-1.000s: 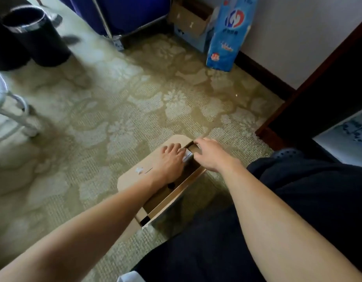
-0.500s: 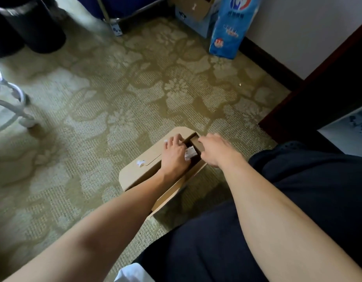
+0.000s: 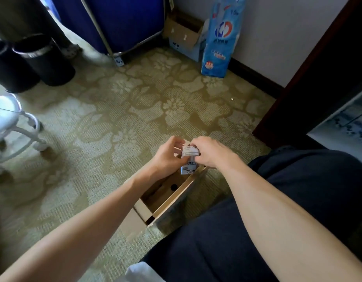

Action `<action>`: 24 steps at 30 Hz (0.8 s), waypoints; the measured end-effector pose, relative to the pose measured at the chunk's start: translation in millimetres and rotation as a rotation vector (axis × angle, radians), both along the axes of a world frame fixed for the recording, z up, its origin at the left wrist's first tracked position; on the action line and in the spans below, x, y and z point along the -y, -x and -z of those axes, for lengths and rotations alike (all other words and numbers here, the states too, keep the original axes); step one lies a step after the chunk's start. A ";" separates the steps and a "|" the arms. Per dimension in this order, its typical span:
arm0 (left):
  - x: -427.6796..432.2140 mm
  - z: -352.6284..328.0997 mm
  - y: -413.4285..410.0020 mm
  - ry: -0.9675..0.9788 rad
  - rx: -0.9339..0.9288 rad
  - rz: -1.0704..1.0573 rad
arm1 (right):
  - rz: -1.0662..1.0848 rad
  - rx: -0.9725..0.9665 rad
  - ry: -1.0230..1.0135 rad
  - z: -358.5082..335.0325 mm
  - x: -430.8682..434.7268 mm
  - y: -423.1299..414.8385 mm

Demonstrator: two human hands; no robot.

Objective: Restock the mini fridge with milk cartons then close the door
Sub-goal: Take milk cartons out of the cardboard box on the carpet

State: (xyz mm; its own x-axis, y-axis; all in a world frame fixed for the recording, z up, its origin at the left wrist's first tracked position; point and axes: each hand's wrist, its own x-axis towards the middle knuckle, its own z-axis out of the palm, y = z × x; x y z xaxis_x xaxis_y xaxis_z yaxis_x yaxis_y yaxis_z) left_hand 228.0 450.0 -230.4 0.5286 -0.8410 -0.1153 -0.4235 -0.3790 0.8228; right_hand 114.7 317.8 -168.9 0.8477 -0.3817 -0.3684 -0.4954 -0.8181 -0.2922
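Head: hands (image 3: 169, 157) lifted milk carton (image 3: 189, 153) out.

A cardboard box (image 3: 167, 198) is sitting on the carpet (image 3: 115, 119) just left of the person's legs (image 3: 257, 210), and a milk carton (image 3: 189, 159) is standing upright over its far end — the left hand (image 3: 167, 157) is gripping it from the left, the right hand (image 3: 212, 152) from the right. Two bins (image 3: 45, 62) are standing far back on the left, a stool (image 3: 5, 115) nearer. Behind, a cart (image 3: 125, 21) is standing beside a smaller box (image 3: 184, 33) and a tall pack (image 3: 222, 37) at the wall (image 3: 277, 37) — a cabinet (image 3: 328, 78) is rising on the right.
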 end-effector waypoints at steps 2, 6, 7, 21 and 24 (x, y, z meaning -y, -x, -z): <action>0.8 -7.8 3.0 0.007 -0.024 0.097 | 0.006 0.039 0.004 -13.6 3.0 5.4; 12.9 -13.2 12.6 -0.048 0.006 0.312 | 0.000 0.113 0.055 -48.3 11.8 23.5; 18.8 -13.4 13.8 -0.067 -0.022 0.310 | 0.014 0.136 0.053 -57.2 16.4 30.5; 188.5 -149.3 91.7 0.120 0.151 0.391 | 0.334 0.493 0.146 -160.4 123.4 180.1; 233.4 -164.3 119.9 0.121 0.246 0.503 | 0.413 0.469 0.190 -167.1 149.7 223.2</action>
